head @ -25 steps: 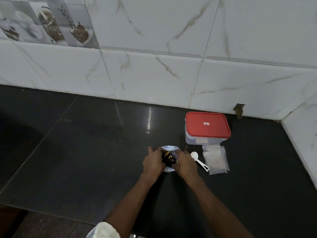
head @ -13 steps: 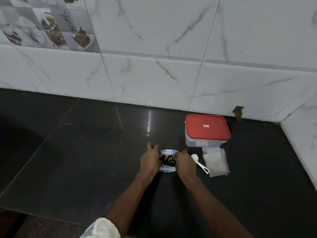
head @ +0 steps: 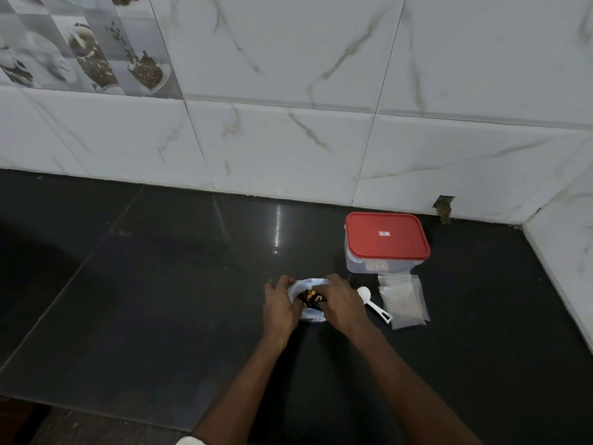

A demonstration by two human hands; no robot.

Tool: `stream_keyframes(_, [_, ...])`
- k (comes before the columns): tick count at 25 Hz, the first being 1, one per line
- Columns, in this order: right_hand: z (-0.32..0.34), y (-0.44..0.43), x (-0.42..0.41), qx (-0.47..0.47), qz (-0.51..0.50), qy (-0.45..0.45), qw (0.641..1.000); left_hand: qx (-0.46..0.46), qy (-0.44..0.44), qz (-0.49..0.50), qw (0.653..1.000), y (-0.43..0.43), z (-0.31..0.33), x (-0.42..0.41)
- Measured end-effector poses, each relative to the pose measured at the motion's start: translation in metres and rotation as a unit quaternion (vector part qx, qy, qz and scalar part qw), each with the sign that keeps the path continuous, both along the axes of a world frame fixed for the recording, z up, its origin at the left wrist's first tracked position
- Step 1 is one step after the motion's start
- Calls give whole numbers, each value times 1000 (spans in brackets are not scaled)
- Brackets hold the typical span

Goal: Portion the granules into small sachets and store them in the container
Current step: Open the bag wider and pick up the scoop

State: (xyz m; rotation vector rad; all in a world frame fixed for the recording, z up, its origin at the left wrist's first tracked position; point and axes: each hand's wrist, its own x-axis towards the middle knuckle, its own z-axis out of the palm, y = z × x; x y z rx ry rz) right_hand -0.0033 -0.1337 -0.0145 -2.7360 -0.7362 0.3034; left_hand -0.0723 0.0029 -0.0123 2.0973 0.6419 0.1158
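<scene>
Pouch (head: 310, 315) on counter (head: 154, 303), away frm edges

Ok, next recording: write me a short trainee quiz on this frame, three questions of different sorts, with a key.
1. True or false: the red lid sits closed on the clear rectangular plastic container.
2. The white plastic measuring spoon lies: A) in the right hand; B) on the black countertop, between the right hand and the stack of small clear sachets; C) inside the container.
3. What do the left hand and the right hand grip together?
Key: 1 true; 2 B; 3 the clear plastic bag of dark granules.
</scene>
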Motion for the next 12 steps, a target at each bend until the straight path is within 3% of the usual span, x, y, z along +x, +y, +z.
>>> stream_keyframes(3, [1, 1, 0, -32, 3, 7, 999, 4, 41, -37, 998, 8, 2, 3])
stream_keyframes(7, [11, -3, 4, 24, -13, 55, 998, 40, 57, -24, 997, 14, 8, 15])
stream_keyframes(12, [3, 2, -22, -6, 40, -48, 998, 128, 87, -46, 987, 20, 13, 33])
